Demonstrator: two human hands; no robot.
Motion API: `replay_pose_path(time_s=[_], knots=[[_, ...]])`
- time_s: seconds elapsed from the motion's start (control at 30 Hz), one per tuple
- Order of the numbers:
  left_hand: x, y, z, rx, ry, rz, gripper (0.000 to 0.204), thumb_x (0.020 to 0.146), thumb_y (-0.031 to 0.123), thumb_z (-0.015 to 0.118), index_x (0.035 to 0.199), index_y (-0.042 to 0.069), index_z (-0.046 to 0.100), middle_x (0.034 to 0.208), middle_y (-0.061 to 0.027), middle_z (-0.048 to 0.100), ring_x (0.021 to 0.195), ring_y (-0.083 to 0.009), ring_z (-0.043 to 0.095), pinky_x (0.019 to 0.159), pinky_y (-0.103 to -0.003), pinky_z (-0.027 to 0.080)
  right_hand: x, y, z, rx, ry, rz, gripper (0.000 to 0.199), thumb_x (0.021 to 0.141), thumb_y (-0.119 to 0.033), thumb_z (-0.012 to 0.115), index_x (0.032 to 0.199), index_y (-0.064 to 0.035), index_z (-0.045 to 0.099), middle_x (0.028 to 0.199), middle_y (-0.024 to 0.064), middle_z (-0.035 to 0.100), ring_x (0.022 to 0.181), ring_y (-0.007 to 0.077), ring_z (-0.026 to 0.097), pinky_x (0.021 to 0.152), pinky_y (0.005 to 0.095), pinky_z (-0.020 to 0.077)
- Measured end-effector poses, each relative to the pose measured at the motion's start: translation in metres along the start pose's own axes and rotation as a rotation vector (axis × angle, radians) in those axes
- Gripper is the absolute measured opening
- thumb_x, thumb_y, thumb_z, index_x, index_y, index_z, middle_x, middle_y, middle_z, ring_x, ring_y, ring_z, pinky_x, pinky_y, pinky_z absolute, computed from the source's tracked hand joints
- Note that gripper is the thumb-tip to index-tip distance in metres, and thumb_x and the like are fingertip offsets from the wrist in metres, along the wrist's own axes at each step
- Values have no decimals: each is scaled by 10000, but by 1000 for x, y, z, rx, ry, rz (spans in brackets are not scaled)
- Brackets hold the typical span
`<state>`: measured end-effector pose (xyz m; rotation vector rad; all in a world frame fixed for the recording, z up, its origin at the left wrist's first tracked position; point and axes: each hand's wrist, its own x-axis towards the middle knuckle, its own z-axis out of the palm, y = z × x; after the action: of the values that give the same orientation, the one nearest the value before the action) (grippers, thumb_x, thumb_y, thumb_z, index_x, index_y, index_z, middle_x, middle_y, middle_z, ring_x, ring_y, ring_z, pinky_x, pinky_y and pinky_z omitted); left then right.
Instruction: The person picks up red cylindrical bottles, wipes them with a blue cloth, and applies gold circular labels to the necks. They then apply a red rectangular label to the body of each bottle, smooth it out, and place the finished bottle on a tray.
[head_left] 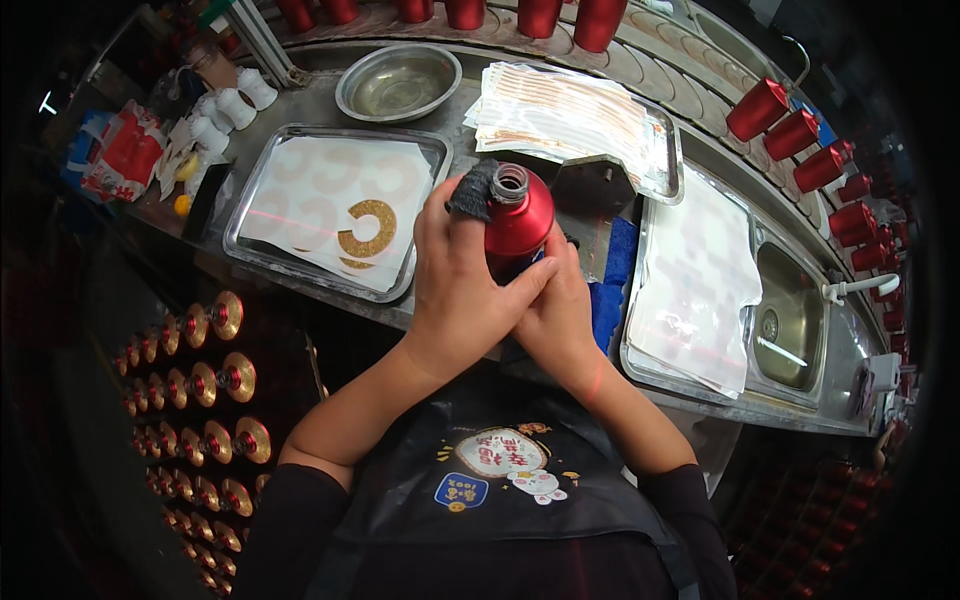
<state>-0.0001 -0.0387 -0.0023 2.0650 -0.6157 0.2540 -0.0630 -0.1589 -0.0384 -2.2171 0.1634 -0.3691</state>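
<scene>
A red metal bottle (pixel 519 222) with a bare silver neck stands upright between both my hands above the steel counter's front edge. My left hand (pixel 462 283) wraps its left side and presses a small dark grey cloth (pixel 472 189) against the bottle's shoulder with the fingertips. My right hand (pixel 556 311) grips the bottle's lower part from the right and behind, mostly hidden by the left hand. Just left of the hands lies a steel tray (pixel 262 180) with white sheets and a gold ring-shaped sticker (pixel 367 229).
A steel bowl (pixel 397 82) sits at the back. Two more trays hold paper sheets, one behind (pixel 662 130) and one at right (pixel 634 345) beside a sink (pixel 790 315). Red bottles (pixel 790 130) line the back and right. Gold-capped red bottles (pixel 215 385) fill a rack lower left. A blue cloth (pixel 612 270) lies under the hands.
</scene>
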Motion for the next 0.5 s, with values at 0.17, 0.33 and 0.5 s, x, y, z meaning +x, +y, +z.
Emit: replay_pose_path(time_s=[0.17,0.33,0.5], knots=[[0,-23,-14,-25,-79,-72,842,667,168,924,1380,45,493,1274,-184,500,1177,-392,540,1012,-456,458,23,18,1,42,-57,-51,844,775,-244,809,1483,-85,377,1214,242,598,1057,447,646,868,464,549],[4,-41,-1,-351,-226,-218,907,660,149,960,1393,12,443,1384,-136,530,1252,-241,555,1055,-368,473,13,32,-54,115,-265,31,984,719,-281,900,1526,-59,381,1397,215,559,1236,398,585,1031,429,478],[5,-50,3,-350,-257,-200,1007,671,18,928,1481,56,332,1396,-129,509,1229,-238,569,992,-362,532,-26,62,-147,-262,-169,340,409,801,-159,823,1181,-70,704,1056,97,677,616,201,560,572,318,455]])
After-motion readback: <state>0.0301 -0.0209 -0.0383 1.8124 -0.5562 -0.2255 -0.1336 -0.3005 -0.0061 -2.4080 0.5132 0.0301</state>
